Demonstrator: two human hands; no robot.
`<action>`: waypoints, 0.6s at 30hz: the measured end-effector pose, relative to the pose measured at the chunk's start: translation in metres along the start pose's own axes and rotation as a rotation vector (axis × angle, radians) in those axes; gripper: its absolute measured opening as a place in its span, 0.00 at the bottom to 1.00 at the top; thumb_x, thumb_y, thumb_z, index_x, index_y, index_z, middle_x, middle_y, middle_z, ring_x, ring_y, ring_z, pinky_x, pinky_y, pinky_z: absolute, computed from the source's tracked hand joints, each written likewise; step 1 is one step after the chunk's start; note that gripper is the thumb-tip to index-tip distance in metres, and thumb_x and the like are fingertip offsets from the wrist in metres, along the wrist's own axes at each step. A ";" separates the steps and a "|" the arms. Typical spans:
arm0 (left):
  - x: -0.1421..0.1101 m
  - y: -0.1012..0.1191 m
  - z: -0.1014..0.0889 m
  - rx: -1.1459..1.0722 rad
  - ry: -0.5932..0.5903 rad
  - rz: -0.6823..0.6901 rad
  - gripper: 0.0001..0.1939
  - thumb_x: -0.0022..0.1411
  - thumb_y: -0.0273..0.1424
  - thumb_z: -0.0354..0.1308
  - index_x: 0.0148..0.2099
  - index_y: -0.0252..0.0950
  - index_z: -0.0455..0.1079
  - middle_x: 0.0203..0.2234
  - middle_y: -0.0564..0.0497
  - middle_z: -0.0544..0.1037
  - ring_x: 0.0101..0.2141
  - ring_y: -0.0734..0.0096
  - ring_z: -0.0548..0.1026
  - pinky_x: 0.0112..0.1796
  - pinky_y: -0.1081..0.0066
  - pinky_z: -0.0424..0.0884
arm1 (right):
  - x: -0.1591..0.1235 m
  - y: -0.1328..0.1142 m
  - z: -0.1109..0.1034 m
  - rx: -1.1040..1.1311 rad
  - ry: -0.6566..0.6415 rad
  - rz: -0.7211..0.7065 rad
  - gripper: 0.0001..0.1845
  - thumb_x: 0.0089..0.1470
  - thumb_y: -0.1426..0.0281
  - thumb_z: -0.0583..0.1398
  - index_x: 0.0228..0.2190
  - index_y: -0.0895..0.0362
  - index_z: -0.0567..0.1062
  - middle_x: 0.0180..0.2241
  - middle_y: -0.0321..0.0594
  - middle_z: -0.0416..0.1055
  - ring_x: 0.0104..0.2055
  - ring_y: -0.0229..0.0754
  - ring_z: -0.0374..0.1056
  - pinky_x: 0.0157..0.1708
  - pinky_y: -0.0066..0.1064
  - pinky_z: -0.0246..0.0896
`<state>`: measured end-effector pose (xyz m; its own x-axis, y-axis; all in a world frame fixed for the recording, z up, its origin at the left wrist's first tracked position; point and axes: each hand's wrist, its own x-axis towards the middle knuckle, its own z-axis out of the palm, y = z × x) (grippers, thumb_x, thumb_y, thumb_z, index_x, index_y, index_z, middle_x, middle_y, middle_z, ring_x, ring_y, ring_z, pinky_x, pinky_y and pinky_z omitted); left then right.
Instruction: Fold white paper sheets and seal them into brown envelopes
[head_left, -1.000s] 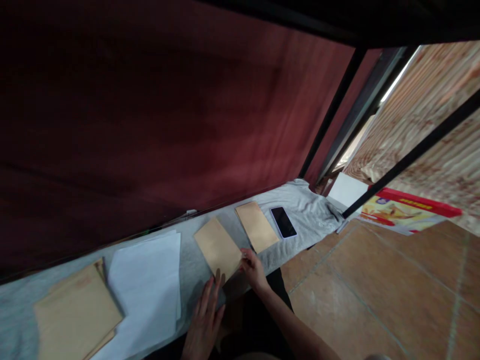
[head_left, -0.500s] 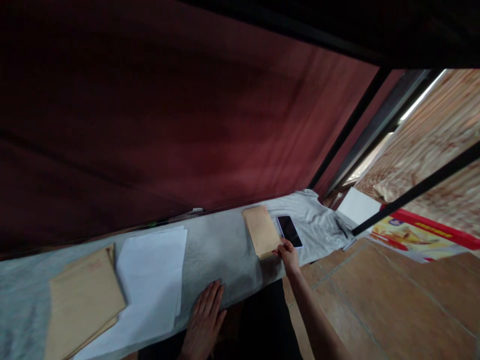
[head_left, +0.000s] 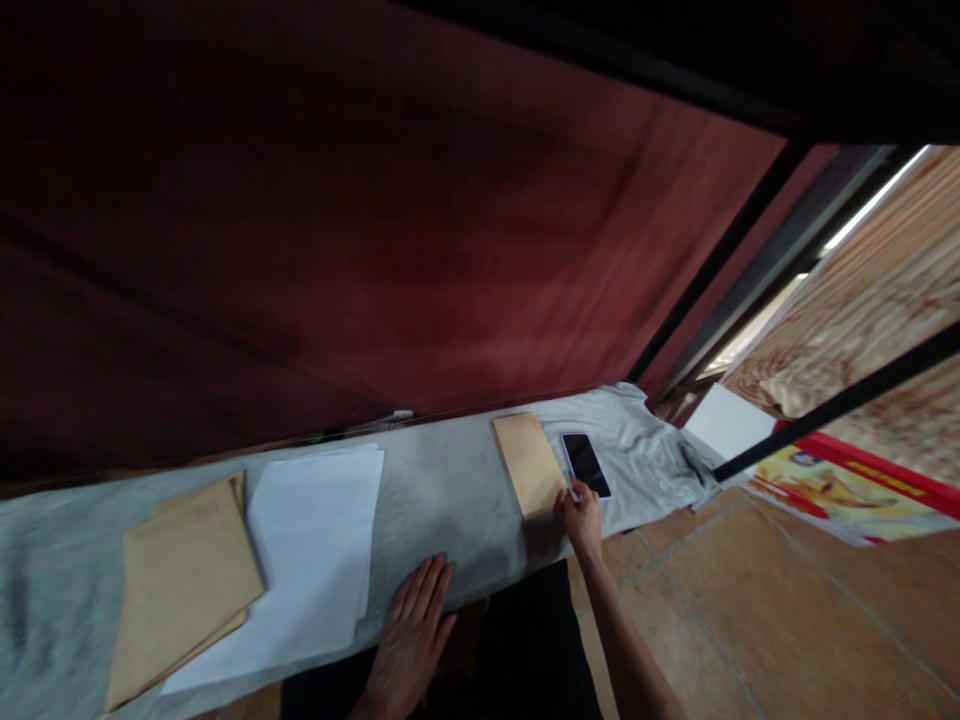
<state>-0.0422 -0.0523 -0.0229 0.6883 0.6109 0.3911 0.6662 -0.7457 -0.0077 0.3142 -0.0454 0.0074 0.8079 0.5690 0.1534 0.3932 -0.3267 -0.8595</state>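
My right hand (head_left: 579, 513) reaches to the near right corner of a small stack of brown envelopes (head_left: 529, 463), its fingers curled and pinched at that corner beside a black phone (head_left: 586, 464). My left hand (head_left: 411, 630) lies flat with fingers stretched out on the near edge of the grey cloth (head_left: 442, 500), holding nothing. To its left is a stack of white paper (head_left: 304, 560), and further left a pile of brown envelopes (head_left: 184, 580).
A dark red wall rises behind the cloth-covered ledge. Black metal bars (head_left: 832, 405) cross on the right. Beyond them lie a white sheet (head_left: 727, 420), a red and yellow printed board (head_left: 847, 480), and brown floor tiles (head_left: 787, 610).
My right hand carried a brown envelope from the middle of the cloth to the right and set it on the envelope by the phone. My left hand stayed flat.
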 end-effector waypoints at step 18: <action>-0.002 -0.029 -0.021 -0.003 0.009 -0.377 0.32 0.71 0.35 0.45 0.73 0.33 0.45 0.68 0.38 0.58 0.68 0.50 0.54 0.61 0.48 0.58 | -0.085 -0.008 0.052 -0.164 -0.361 -0.730 0.20 0.65 0.71 0.48 0.55 0.54 0.69 0.54 0.50 0.68 0.56 0.49 0.67 0.52 0.44 0.68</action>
<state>-0.0683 -0.0375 -0.0042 0.3922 0.8402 0.3744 0.8716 -0.4696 0.1408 0.2197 -0.0521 -0.0238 0.1450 0.8783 0.4555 0.8455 0.1291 -0.5181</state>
